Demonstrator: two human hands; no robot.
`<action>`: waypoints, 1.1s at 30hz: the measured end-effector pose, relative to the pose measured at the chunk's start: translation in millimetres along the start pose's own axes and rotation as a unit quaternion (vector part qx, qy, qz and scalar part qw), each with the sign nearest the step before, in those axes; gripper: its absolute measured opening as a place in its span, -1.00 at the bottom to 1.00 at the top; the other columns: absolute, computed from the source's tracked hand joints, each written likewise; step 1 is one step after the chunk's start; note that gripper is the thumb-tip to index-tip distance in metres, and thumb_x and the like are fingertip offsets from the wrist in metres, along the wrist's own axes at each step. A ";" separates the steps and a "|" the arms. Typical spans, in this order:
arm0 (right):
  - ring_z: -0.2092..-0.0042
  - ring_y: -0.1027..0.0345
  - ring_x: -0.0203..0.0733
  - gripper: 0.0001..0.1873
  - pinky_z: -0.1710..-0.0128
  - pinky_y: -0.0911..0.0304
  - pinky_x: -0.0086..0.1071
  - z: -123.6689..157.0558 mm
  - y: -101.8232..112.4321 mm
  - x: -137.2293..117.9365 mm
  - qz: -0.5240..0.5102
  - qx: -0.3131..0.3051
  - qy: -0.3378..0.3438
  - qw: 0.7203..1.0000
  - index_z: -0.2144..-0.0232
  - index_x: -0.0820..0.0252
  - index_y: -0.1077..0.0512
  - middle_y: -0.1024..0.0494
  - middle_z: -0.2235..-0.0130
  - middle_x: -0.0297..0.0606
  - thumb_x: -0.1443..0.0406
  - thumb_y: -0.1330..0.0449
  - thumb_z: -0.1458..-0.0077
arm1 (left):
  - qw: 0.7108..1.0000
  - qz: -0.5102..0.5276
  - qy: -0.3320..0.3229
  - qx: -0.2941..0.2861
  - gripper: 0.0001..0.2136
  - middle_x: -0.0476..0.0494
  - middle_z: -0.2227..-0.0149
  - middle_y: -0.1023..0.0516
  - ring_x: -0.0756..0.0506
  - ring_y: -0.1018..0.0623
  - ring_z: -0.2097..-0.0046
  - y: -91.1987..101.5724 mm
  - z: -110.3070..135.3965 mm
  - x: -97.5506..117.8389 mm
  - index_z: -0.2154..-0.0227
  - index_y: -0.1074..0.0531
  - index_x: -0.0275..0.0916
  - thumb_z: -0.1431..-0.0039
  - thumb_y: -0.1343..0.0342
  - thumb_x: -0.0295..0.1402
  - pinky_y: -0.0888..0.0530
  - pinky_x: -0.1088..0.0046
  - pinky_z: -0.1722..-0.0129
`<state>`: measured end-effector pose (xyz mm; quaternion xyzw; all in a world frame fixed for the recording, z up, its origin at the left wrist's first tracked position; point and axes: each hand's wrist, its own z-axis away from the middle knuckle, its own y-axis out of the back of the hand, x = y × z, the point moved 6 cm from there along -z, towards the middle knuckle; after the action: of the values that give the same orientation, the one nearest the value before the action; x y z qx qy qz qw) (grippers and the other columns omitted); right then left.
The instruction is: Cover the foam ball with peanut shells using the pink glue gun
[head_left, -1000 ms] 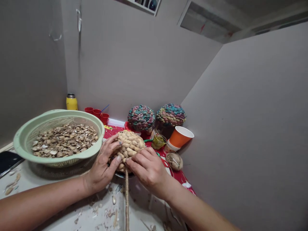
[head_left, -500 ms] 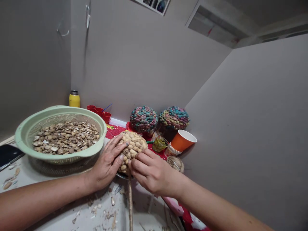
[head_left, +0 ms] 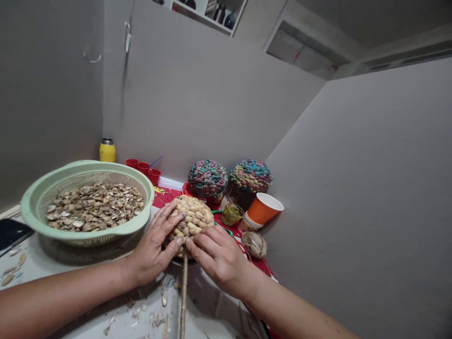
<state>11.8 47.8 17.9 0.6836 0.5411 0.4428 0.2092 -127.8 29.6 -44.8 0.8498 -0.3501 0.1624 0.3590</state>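
A rounded ball covered in peanut shells (head_left: 192, 216) sits at the middle of the table, with a thin brown stick (head_left: 184, 292) running from its lower edge toward me. My left hand (head_left: 157, 242) grips the ball's left side, fingers laid over the top and thumb near the bottom edge. Bent and close together, the fingers of my right hand (head_left: 215, 252) press at the ball's lower front, just right of the stick's upper end. Whatever is under those fingertips is hidden. Part of a dark rim shows beneath the ball.
At left, a pale green colander (head_left: 31, 207) holds many shell pieces, beside a dark phone (head_left: 14, 233). Behind stand a yellow bottle (head_left: 107, 151), red cups (head_left: 154, 176) and two multicoloured balls (head_left: 207, 178). Orange paper cups (head_left: 263, 209) and a twine ball (head_left: 254, 245) lie right. Shell scraps litter the table.
The view has tilted up slightly, showing more of the wall shelf. My right hand has shifted slightly along the ball's lower edge; my left hand keeps its hold.
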 end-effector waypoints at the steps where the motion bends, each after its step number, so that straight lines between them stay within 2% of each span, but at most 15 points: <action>1: 0.35 -0.26 -0.15 -0.77 0.35 -0.18 -0.27 0.9 -0.9 1.0 -0.009 0.002 -0.010 1.000 0.22 0.38 -0.48 -0.50 0.40 -0.17 0.43 -0.01 -0.34 | 1.000 -0.001 -0.002 0.001 -0.56 -0.24 -0.41 -0.07 -0.19 -0.11 -0.40 0.3 0.4 -0.3 -0.26 -0.20 -0.11 -0.34 0.03 -0.39 -0.11 0.02 -0.35; 6: 0.26 -0.32 -0.14 -0.84 0.26 -0.28 -0.25 11.6 -0.2 6.6 -0.075 0.056 -0.073 0.993 0.10 0.36 -0.42 -0.54 0.29 -0.12 0.44 -0.09 -0.30 | 1.000 -0.017 -0.011 0.003 -0.50 -0.20 -0.42 -0.05 -0.21 -0.12 -0.39 -0.6 1.2 -2.6 -0.30 -0.13 -0.03 -0.34 0.01 -0.39 -0.12 -0.02 -0.34; 11: 0.26 -0.35 -0.17 -0.79 0.28 -0.32 -0.28 31.5 7.0 8.9 -0.130 0.137 -0.173 0.967 0.11 0.20 -0.42 -0.52 0.28 -0.19 0.49 -0.14 -0.24 | 1.000 -0.025 -0.006 -0.003 -0.51 -0.27 -0.41 -0.06 -0.25 -0.11 -0.39 -0.6 0.0 -3.8 -0.31 -0.13 -0.06 -0.35 0.02 -0.37 -0.13 -0.07 -0.33; 13: 0.21 -0.37 -0.16 -0.76 0.21 -0.35 -0.25 36.4 8.2 9.5 -0.145 0.161 -0.215 0.952 0.08 0.14 -0.43 -0.51 0.23 -0.19 0.47 -0.15 -0.23 | 1.000 -0.023 -0.005 -0.004 -0.52 -0.29 -0.40 -0.07 -0.24 -0.11 -0.40 0.6 -1.0 -3.0 -0.31 -0.14 -0.08 -0.35 0.04 -0.37 -0.14 -0.08 -0.32; 15: 0.06 -0.36 -0.09 -0.69 0.05 -0.35 -0.13 38.1 7.3 11.6 -0.141 0.175 -0.256 0.940 -0.01 0.10 -0.40 -0.49 0.10 -0.15 0.42 -0.17 -0.23 | 1.000 -0.023 -0.003 -0.006 -0.53 -0.29 -0.40 -0.08 -0.24 -0.11 -0.39 1.8 -1.9 -2.3 -0.30 -0.15 -0.08 -0.35 0.04 -0.37 -0.13 -0.09 -0.32; 18: -0.22 -0.17 0.05 -0.44 -0.20 -0.16 0.09 36.4 -1.7 18.4 -0.141 0.157 -0.306 0.928 -0.21 0.10 -0.23 -0.32 -0.19 -0.02 0.30 -0.22 -0.19 | 1.000 -0.025 0.003 -0.004 -0.54 -0.27 -0.40 -0.08 -0.23 -0.11 -0.40 3.2 -2.4 -1.9 -0.29 -0.17 -0.07 -0.36 0.04 -0.36 -0.12 -0.09 -0.32; 21: -0.34 0.01 0.11 -0.23 -0.28 -0.04 0.15 34.5 -18.0 27.5 -0.173 0.111 -0.337 0.919 -0.31 0.15 -0.08 -0.14 -0.32 0.05 0.23 -0.27 -0.13 | 1.000 -0.028 0.004 0.007 -0.55 -0.27 -0.40 -0.07 -0.22 -0.12 -0.39 3.5 -0.9 -3.1 -0.29 -0.16 -0.07 -0.37 0.06 -0.35 -0.12 -0.08 -0.33; 25: -0.35 0.01 0.11 -0.14 -0.30 -0.02 0.13 34.7 -35.9 37.9 -0.213 0.081 -0.355 0.906 -0.34 0.13 -0.05 -0.15 -0.33 0.03 0.20 -0.31 -0.07 | 0.999 -0.030 0.007 0.025 -0.54 -0.22 -0.40 -0.10 -0.23 -0.14 -0.39 1.8 1.4 -9.9 -0.30 -0.17 -0.01 -0.37 0.05 -0.35 -0.13 -0.09 -0.32; 33: -0.33 -0.04 0.14 -0.12 -0.31 -0.01 0.13 38.1 -44.2 43.3 -0.230 0.110 -0.363 0.896 -0.31 0.10 -0.14 -0.22 -0.31 -0.01 0.22 -0.36 0.02 | 0.999 -0.007 0.027 0.017 -0.52 -0.18 -0.41 -0.08 -0.27 -0.12 -0.40 2.0 2.4 -12.6 -0.29 -0.19 0.02 -0.33 -0.01 -0.30 -0.11 -0.12 -0.32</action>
<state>20.0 109.6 -19.4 0.6717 0.6150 0.0412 0.4110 -138.1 32.8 -52.0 0.8534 -0.3317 0.1890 0.3549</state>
